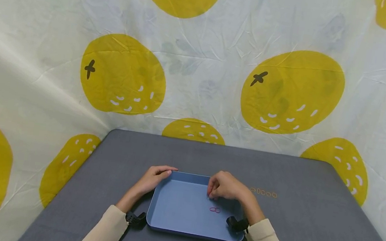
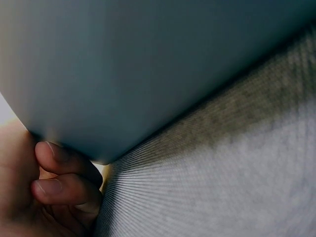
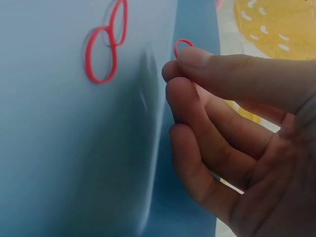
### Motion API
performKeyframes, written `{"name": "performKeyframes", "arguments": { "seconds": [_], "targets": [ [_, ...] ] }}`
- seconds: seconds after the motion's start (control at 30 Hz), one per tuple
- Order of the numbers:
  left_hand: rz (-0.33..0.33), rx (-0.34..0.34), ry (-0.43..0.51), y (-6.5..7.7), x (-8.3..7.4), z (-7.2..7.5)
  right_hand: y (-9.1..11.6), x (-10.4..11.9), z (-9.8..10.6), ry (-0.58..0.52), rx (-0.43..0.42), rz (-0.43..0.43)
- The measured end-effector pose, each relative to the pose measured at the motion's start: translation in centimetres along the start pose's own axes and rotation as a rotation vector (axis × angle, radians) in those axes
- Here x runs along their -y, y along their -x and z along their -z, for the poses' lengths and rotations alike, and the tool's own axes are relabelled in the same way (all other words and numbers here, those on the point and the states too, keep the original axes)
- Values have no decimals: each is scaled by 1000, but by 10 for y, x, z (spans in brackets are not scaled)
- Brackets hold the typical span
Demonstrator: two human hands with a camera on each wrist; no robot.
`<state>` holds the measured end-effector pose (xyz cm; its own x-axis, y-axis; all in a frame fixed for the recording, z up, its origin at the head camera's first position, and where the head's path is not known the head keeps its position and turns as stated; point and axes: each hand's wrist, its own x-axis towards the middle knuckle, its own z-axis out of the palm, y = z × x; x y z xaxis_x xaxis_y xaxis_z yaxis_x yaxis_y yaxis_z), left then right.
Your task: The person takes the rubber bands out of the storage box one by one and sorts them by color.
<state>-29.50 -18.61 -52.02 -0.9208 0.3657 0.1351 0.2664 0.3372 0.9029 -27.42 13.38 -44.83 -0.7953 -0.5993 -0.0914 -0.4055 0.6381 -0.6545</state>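
Observation:
A shallow blue tray [image 1: 178, 204] lies in front of me. My left hand [image 1: 151, 178] grips its far left corner, thumb at the rim; in the left wrist view curled fingers [image 2: 69, 190] lie against the outer wall. Over the far right part of the tray, my right hand [image 1: 226, 186] pinches a small red rubber band [image 3: 183, 40] between thumb and index finger, so only part of its loop shows. Two more red rubber bands [image 1: 215, 210] lie touching each other on the tray floor, nearer to me than the right fingertips.
Several yellow-orange rubber bands [image 1: 263, 193] lie in a row on the grey table [image 1: 312, 217], right of the tray beyond the right forearm. Behind the table hangs a white cloth [image 1: 200, 89] with large yellow fruit prints.

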Motion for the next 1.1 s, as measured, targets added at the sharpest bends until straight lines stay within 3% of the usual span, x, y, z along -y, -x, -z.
{"name": "performKeyframes", "arguments": {
  "seconds": [0.43, 0.7, 0.8, 0.93, 1.1],
  "targets": [
    [3, 1, -13, -1, -1, -1, 3, 3, 8, -12, -8, 47],
    [-4, 31, -12, 10, -32, 4, 6, 7, 12, -33, -14, 20],
    [-9, 21, -11, 13, -37, 4, 7, 9, 14, -35, -14, 23],
    [7, 28, -12, 9, -28, 3, 8, 11, 17, -25, -17, 37],
    [11, 11, -8, 0, -5, -1, 9, 13, 18, -9, -19, 48]
  ]
}}
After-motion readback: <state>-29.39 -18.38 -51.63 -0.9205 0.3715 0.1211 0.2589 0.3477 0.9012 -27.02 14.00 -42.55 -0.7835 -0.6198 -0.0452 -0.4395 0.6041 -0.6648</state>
